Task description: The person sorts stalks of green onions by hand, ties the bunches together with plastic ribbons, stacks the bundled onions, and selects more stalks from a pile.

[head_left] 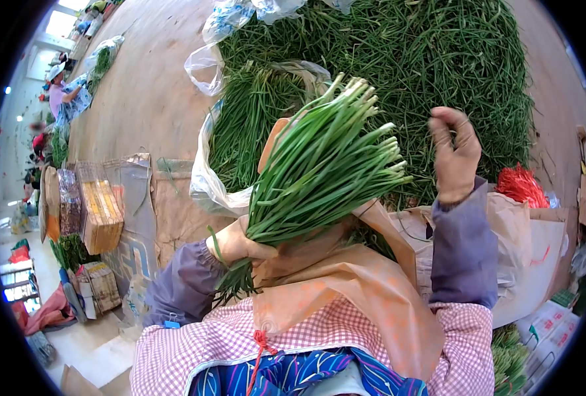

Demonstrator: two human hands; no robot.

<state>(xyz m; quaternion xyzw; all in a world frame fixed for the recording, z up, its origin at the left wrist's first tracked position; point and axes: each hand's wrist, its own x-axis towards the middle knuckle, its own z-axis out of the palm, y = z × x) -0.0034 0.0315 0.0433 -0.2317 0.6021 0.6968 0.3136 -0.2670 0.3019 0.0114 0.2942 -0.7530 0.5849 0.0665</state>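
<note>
A bright workroom spreads out behind a broad brown desk (151, 72), with another person (59, 96) working along its edge, far left of the bunch of green stems that serves here as landmark. Also left of the bunch, a clear plastic sheet (134, 237) carries pale print that I cannot make out. Nearer, just beside the bunch on its left, a white plastic bag (202, 158) stands open around loose stems (240, 129); the blue print on the plastic (228, 21) above it is too crumpled to read.

The left hand (237, 245) grips the bunch (326, 165) around its leafy end, the pale cut ends fanned up and to the right. The step in hand seems to be gathering stems; the next move probably calls for a firm left hold while those uneven ends are evened up.

Behind the bunch lies the big heap (438, 53). Right of the bunch, the right hand (456, 148) is half open, apparently empty (motion blurs its fingertips). Farther right sit red strands (522, 187) and, lower down, white boxes (557, 330) with red marks too small to read.
</note>
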